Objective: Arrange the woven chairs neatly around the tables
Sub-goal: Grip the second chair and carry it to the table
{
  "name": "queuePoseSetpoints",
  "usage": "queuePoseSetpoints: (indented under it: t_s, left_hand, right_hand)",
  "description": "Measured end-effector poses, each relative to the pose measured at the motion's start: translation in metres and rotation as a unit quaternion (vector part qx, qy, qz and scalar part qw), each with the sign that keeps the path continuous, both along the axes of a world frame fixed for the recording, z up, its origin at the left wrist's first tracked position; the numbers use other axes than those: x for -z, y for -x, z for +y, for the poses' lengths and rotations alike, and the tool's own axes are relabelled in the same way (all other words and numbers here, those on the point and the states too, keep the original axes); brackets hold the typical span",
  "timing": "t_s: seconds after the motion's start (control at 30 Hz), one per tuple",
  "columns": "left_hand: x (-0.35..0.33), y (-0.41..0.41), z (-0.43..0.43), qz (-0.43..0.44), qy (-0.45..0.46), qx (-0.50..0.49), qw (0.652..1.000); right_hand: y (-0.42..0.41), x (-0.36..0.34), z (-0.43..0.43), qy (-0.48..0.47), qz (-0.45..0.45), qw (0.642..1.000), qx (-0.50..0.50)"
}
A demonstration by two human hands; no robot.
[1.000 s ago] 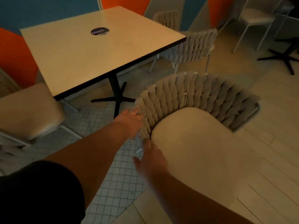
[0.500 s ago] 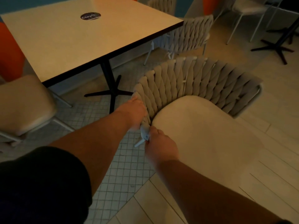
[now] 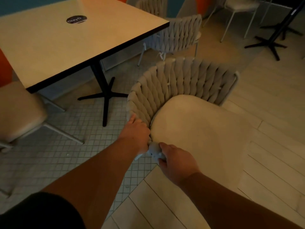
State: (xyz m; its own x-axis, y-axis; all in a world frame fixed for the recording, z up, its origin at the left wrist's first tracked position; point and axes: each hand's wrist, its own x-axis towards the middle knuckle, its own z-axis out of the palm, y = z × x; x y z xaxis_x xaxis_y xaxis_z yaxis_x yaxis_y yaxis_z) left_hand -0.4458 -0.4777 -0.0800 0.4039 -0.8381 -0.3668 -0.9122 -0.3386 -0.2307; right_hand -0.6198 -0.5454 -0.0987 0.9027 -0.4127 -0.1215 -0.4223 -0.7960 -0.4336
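Head view, chairs counted: five at least partly in frame — the near woven chair [image 3: 181,90], a second woven chair [image 3: 179,37] at the table's far corner, a third woven back [image 3: 151,4] beyond it, a padded chair [image 3: 18,111] at left, a thin-legged chair [image 3: 239,7] at top right
Head view, tables counted: one square table [image 3: 69,47] on a black cross-foot pedestal; a second black pedestal base [image 3: 270,43] at right, its top out of frame
Head view, hands: two; left hand [image 3: 137,134] was wrapped over the near end of the woven back; right hand [image 3: 176,162] was closed on the frame end just below the seat edge
Head view, edges and room: the near woven chair stood apart from the table's corner, its back toward the table, open tiled floor [image 3: 66,146] between; plank floor lay open to the right
Head view, chair's look: beige braided straps around a curved pale frame, smooth cream seat cushion [image 3: 206,134]
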Motion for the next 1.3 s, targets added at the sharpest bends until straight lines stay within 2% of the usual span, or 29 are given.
queuePoseSetpoints:
  t_s: [0.3,0.57,0.73,0.8,0.9,0.97,1.1,1.2,1.3]
  left_hand:
    - [-0.004,0.067,-0.012,0.051,0.027,-0.087,0.994]
    - [-0.002,0.112,-0.035,0.054,0.036,-0.157,0.985]
    - [0.0,0.107,-0.03,0.06,0.063,-0.124,0.988]
    - [-0.001,0.096,-0.025,0.098,0.071,-0.087,0.989]
    - [-0.009,0.061,-0.012,0.149,0.068,-0.017,0.986]
    - [-0.018,0.025,-0.004,0.113,0.048,0.015,0.992]
    - [-0.037,-0.046,-0.004,0.023,-0.041,0.025,0.999]
    - [-0.041,-0.088,-0.014,-0.032,-0.108,0.041,0.993]
    - [-0.037,-0.119,-0.027,-0.076,-0.153,0.05,0.984]
  right_hand:
    - [0.049,-0.005,-0.055,0.028,0.041,0.995,-0.082]
    - [0.061,-0.013,-0.111,0.102,0.117,0.978,-0.139]
    - [0.058,-0.011,-0.119,0.097,0.127,0.976,-0.146]
    - [0.058,-0.013,-0.118,0.101,0.132,0.975,-0.146]
    - [0.054,-0.017,-0.113,0.098,0.19,0.968,-0.132]
    - [0.046,-0.022,-0.104,0.078,0.214,0.969,-0.096]
    - [0.012,-0.035,-0.063,0.02,0.171,0.985,-0.03]
    - [-0.033,-0.046,-0.029,-0.034,0.13,0.991,-0.019]
    - [-0.071,-0.038,-0.01,-0.105,0.131,0.986,0.006]
